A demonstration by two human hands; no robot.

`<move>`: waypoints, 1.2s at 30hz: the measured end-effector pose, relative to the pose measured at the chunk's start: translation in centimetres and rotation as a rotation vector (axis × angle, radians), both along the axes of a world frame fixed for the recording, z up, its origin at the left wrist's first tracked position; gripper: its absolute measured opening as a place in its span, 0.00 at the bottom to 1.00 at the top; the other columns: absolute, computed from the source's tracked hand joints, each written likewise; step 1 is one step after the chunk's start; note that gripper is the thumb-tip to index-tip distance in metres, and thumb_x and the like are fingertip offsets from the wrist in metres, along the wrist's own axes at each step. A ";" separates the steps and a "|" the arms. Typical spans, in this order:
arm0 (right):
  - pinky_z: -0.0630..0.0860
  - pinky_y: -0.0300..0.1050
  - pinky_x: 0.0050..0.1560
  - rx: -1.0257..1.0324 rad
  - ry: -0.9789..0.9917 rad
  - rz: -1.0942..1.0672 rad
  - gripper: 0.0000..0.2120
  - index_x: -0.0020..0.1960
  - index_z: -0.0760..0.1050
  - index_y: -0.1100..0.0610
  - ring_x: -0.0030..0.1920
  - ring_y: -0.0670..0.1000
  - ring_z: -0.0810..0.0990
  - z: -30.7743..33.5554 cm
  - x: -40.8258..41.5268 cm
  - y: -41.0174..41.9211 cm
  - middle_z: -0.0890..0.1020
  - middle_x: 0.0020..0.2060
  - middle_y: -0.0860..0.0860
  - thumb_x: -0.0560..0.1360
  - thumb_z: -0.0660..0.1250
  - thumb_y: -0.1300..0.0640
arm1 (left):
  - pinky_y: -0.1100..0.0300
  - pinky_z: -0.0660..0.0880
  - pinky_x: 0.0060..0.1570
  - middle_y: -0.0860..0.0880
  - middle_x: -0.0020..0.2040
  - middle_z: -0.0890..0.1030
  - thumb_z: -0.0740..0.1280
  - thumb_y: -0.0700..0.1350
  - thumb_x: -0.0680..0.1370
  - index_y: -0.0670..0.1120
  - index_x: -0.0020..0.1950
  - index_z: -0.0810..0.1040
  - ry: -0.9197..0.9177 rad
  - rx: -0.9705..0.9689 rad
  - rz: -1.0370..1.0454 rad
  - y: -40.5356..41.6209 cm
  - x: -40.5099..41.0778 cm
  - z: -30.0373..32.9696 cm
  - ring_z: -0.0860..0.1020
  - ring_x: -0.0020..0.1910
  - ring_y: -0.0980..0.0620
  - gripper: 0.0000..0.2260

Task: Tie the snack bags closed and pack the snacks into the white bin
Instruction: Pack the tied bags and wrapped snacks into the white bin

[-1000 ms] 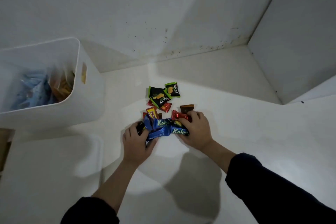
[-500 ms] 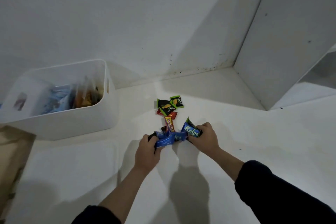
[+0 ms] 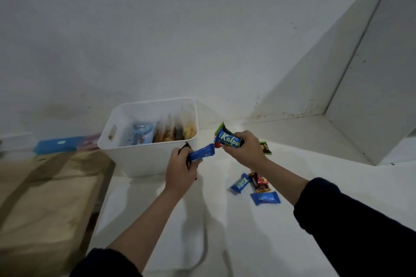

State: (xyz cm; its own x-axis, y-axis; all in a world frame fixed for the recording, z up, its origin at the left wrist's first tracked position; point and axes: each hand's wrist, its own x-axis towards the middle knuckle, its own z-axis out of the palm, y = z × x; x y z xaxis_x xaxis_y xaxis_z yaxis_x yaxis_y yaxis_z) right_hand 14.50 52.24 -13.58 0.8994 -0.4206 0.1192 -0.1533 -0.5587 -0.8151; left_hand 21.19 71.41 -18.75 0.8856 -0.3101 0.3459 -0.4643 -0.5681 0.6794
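- Head view: left hand (image 3: 180,170) grips a blue wrapped bar (image 3: 201,154) plus a dark packet; right hand (image 3: 246,151) clutches a blue "Kalpa" bar (image 3: 229,140) with others, both raised beside the white bin (image 3: 146,157).
- Best carry both handfuls fully over the rim, then release low.
- Bin already holds bagged snacks.
- Loose snacks (image 3: 254,186) lie on the surface (image 3: 315,171): glossy blue, red and brown wrappers.

"Kalpa" reads in white on the blue wrapper (image 3: 229,140) gripped in the right hand (image 3: 246,150), just above its fingertips, and the same word shows, blurred, on a small blue packet (image 3: 240,183) lying below that hand.
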 end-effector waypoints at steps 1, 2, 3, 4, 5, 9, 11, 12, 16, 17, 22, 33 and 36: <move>0.69 0.44 0.38 -0.012 -0.006 0.023 0.09 0.43 0.80 0.62 0.38 0.51 0.74 0.8 1.1 1.0 0.71 0.33 0.50 0.68 0.73 0.56 | 0.64 0.63 0.38 0.46 0.42 0.75 0.72 0.42 0.72 0.42 0.46 0.78 -0.026 -0.019 0.023 0.9 1.0 1.0 0.71 0.39 0.52 0.07; 0.68 0.42 0.36 -0.033 -0.011 0.050 0.09 0.43 0.80 0.61 0.38 0.50 0.73 1.6 2.2 1.8 0.71 0.34 0.50 0.68 0.73 0.56 | 0.65 0.62 0.38 0.45 0.42 0.75 0.72 0.42 0.72 0.42 0.46 0.78 -0.050 -0.044 0.047 1.7 2.1 1.8 0.70 0.39 0.53 0.07; 0.66 0.40 0.34 -0.061 -0.016 0.083 0.08 0.42 0.80 0.61 0.37 0.49 0.72 2.2 3.3 2.6 0.71 0.34 0.51 0.68 0.73 0.56 | 0.65 0.61 0.37 0.45 0.42 0.76 0.72 0.42 0.72 0.42 0.46 0.78 -0.063 -0.064 0.071 2.5 3.1 2.8 0.70 0.40 0.53 0.07; 0.65 0.40 0.33 -0.098 -0.019 0.121 0.07 0.39 0.79 0.59 0.37 0.48 0.71 2.9 4.5 3.3 0.71 0.35 0.53 0.67 0.73 0.56 | 0.65 0.60 0.37 0.45 0.42 0.76 0.72 0.41 0.72 0.42 0.45 0.77 -0.070 -0.074 0.093 3.3 4.2 3.6 0.70 0.40 0.53 0.07; 0.64 0.42 0.32 -0.136 -0.012 0.160 0.06 0.37 0.78 0.58 0.37 0.49 0.71 3.5 5.7 3.9 0.72 0.34 0.54 0.67 0.73 0.56 | 0.65 0.59 0.37 0.44 0.41 0.76 0.72 0.41 0.72 0.42 0.45 0.77 -0.077 -0.072 0.109 3.9 5.3 4.3 0.70 0.40 0.52 0.06; 0.65 0.41 0.29 -0.292 0.081 0.254 0.08 0.38 0.77 0.59 0.35 0.50 0.72 5.0 10.0 5.8 0.69 0.33 0.50 0.66 0.72 0.55 | 0.62 0.61 0.38 0.45 0.40 0.76 0.70 0.40 0.72 0.44 0.44 0.75 -0.084 -0.068 0.167 5.5 9.3 6.6 0.72 0.40 0.49 0.05; 0.64 0.40 0.28 -0.401 0.139 0.287 0.07 0.39 0.77 0.56 0.36 0.51 0.73 5.2 11.9 6.5 0.67 0.33 0.48 0.66 0.72 0.54 | 0.60 0.62 0.37 0.47 0.36 0.75 0.71 0.40 0.72 0.43 0.43 0.74 -0.048 -0.056 0.184 5.8 10.9 7.1 0.72 0.38 0.48 0.05; 0.63 0.40 0.28 -0.458 0.184 0.302 0.07 0.39 0.76 0.55 0.38 0.51 0.73 5.1 12.8 6.7 0.67 0.34 0.49 0.66 0.71 0.53 | 0.60 0.62 0.36 0.46 0.35 0.75 0.71 0.40 0.72 0.41 0.42 0.75 -0.014 -0.029 0.177 5.8 11.7 7.2 0.72 0.37 0.46 0.06; 0.67 0.40 0.32 -0.629 0.381 0.367 0.10 0.36 0.70 0.52 0.39 0.53 0.75 3.8 15.6 7.5 0.72 0.40 0.51 0.66 0.71 0.51 | 0.58 0.73 0.47 0.44 0.51 0.81 0.72 0.42 0.71 0.42 0.56 0.77 0.266 0.184 0.049 6.1 14.5 5.6 0.79 0.51 0.44 0.14; 0.70 0.41 0.34 -0.665 0.398 0.382 0.10 0.39 0.72 0.52 0.40 0.53 0.76 3.5 16.0 7.6 0.74 0.40 0.50 0.66 0.72 0.50 | 0.58 0.73 0.53 0.44 0.57 0.79 0.73 0.43 0.71 0.43 0.63 0.74 0.345 0.205 0.008 6.2 14.9 5.2 0.77 0.56 0.45 0.21; 0.74 0.49 0.50 -0.582 0.351 0.376 0.34 0.64 0.69 0.52 0.56 0.56 0.75 2.6 17.5 8.0 0.74 0.56 0.53 0.63 0.76 0.45 | 0.54 0.73 0.60 0.50 0.59 0.75 0.72 0.47 0.71 0.46 0.72 0.62 0.487 0.147 -0.010 6.4 15.7 3.5 0.75 0.59 0.46 0.33; 0.58 0.58 0.71 0.066 0.103 0.025 0.38 0.74 0.55 0.54 0.71 0.61 0.58 2.0 17.8 10.5 0.60 0.70 0.59 0.73 0.60 0.34 | 0.52 0.60 0.70 0.43 0.76 0.60 0.58 0.56 0.80 0.44 0.76 0.54 0.433 -0.249 0.231 5.3 14.8 5.2 0.61 0.74 0.44 0.29; 0.59 0.56 0.69 0.101 0.045 -0.014 0.30 0.72 0.58 0.55 0.69 0.61 0.60 2.1 17.2 10.2 0.63 0.68 0.59 0.76 0.57 0.38 | 0.56 0.65 0.66 0.42 0.70 0.67 0.60 0.52 0.80 0.41 0.71 0.64 0.237 -0.245 0.225 5.3 13.8 4.9 0.67 0.69 0.45 0.24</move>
State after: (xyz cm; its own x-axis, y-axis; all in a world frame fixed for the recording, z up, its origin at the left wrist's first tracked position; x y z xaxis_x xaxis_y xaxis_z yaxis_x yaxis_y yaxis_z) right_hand 31.70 62.47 -11.47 0.8966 -0.4414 0.0353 -0.1982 -0.4713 -0.8594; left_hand 35.01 76.73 -13.85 0.9860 -0.0336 0.1632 -0.1610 -0.4456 0.8807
